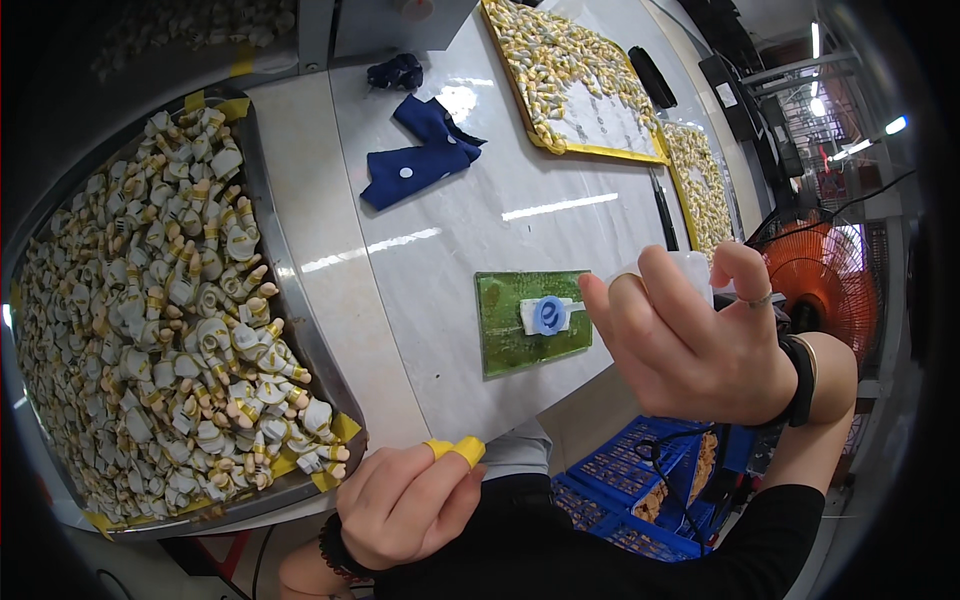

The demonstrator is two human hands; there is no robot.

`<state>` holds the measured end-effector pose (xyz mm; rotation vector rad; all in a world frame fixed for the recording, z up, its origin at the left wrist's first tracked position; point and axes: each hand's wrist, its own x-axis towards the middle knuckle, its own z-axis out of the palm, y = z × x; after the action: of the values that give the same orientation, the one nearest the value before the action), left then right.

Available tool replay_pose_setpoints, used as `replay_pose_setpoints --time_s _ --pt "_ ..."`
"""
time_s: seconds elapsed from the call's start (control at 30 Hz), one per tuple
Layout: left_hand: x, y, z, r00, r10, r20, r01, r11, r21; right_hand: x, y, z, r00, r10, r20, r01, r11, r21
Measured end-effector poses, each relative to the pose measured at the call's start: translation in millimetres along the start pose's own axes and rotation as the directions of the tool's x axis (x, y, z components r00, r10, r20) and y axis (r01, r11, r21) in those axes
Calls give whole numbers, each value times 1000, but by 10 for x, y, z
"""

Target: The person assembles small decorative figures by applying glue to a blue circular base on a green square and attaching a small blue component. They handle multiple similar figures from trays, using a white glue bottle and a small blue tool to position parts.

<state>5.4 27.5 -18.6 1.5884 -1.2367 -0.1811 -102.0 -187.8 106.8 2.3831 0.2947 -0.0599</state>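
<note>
A worker's left hand (405, 505) rests at the near edge of a glossy pale marble-patterned table (450, 220), fingers curled in a loose fist that grips nothing, with yellow rubber finger cots (455, 449) capping two fingertips. The right hand (695, 340), raised with fingers spread and empty, wears a thin ring and a dark wristband, and hovers just right of a green textured pad (515, 335). On that pad lies a small white piece bearing a round blue part (549, 314). To the left, a curved metal tray (290, 290) with yellow-taped corners brims with small cream-and-tan moulded figurines (170, 320). Farther back sit crumpled navy cloths (420, 150) and yellow-rimmed flat trays (580, 85) of similar pieces
</note>
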Motion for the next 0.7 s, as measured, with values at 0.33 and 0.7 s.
replay_pose_setpoints --time_s 0.33,0.7 --pt "2 3 7 1000 -2 0 2 1000 7 13 -12 0 999 31 -5 -31 999 26" --pt "11 3 -13 1000 0 16 0 1000 4 13 20 -22 1000 23 18 -24 998 52"
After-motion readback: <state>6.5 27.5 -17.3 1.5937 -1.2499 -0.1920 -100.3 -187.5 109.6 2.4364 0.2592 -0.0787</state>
